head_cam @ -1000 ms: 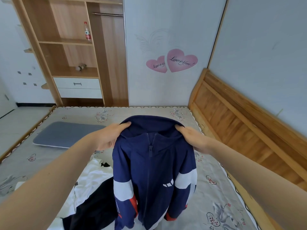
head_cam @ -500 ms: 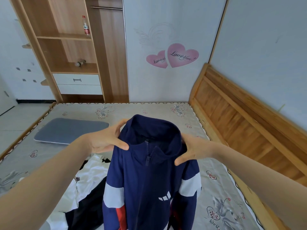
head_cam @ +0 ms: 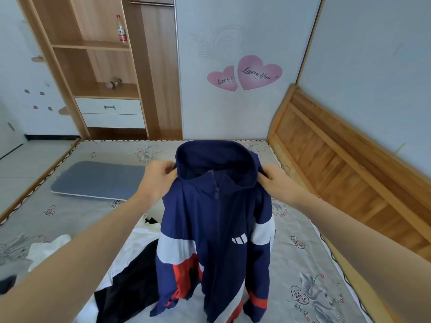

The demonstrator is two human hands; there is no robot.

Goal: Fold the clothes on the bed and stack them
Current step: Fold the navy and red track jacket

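Note:
A navy hooded jacket (head_cam: 217, 229) with white and red bands and a closed front zip hangs upright in front of me above the bed (head_cam: 307, 264). My left hand (head_cam: 159, 177) grips its left shoulder next to the hood. My right hand (head_cam: 276, 183) grips the right shoulder. The sleeves and hem dangle just above the mattress. Under the jacket, to the left, lie a white garment (head_cam: 140, 236) and a black garment (head_cam: 130, 287), crumpled together.
A grey flat cushion (head_cam: 98, 180) lies at the far left of the mattress. The wooden headboard (head_cam: 349, 164) runs along the right side. An open wardrobe (head_cam: 105, 66) with a bottle on a shelf stands beyond the bed's far end.
Both hands have shifted from the sides of the collar to gripping the shoulders beside the hood. The jacket hangs straighter and its hood stands open.

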